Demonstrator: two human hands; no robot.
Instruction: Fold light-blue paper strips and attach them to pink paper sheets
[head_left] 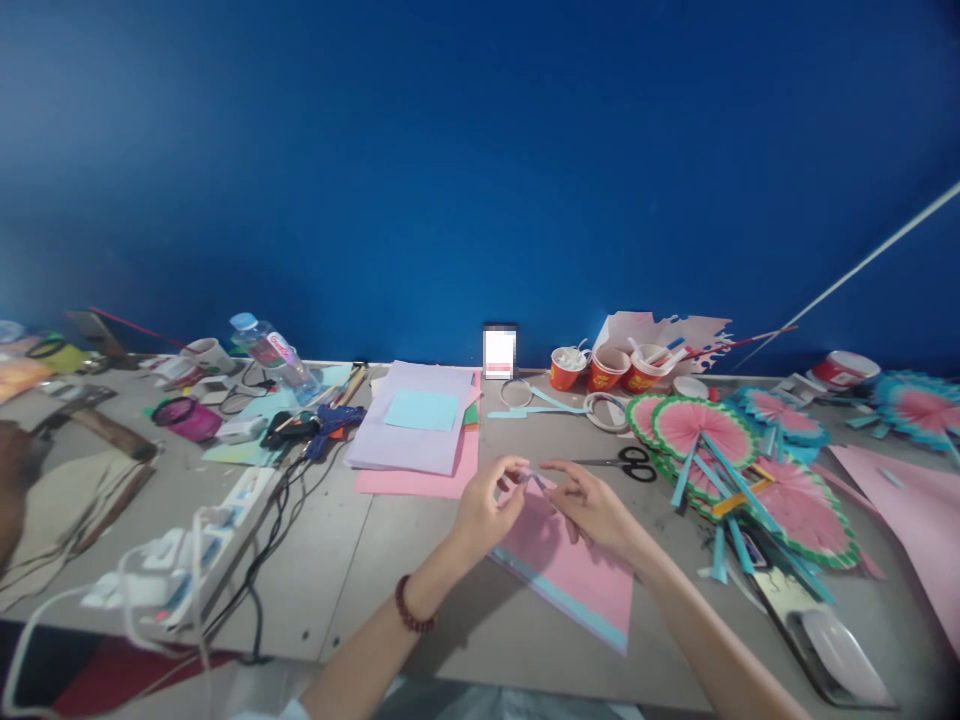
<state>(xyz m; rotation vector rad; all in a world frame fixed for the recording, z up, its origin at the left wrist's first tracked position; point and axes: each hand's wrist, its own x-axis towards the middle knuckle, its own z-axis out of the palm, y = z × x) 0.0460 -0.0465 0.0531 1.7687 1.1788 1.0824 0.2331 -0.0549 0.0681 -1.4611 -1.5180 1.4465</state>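
Over the middle of the table, my left hand [487,505] pinches one end of a thin pale purple strip [534,479], which looks like paper. From the other side, the fingers of my right hand [592,510] close on the same strip. Under both hands lies a pink sheet [592,572] with a light blue band along its near edge, set at a slant. Scissors with black handles [637,464] rest just beyond my right hand.
Purple sheets [420,447] with a blue piece on top lie behind left. Pink-and-green paper fans [705,432] spread at right near a computer mouse [844,650]. Red cups [609,370] and a phone [500,353] stand by the wall. A power strip [225,545] and glue gun [330,428] are left.
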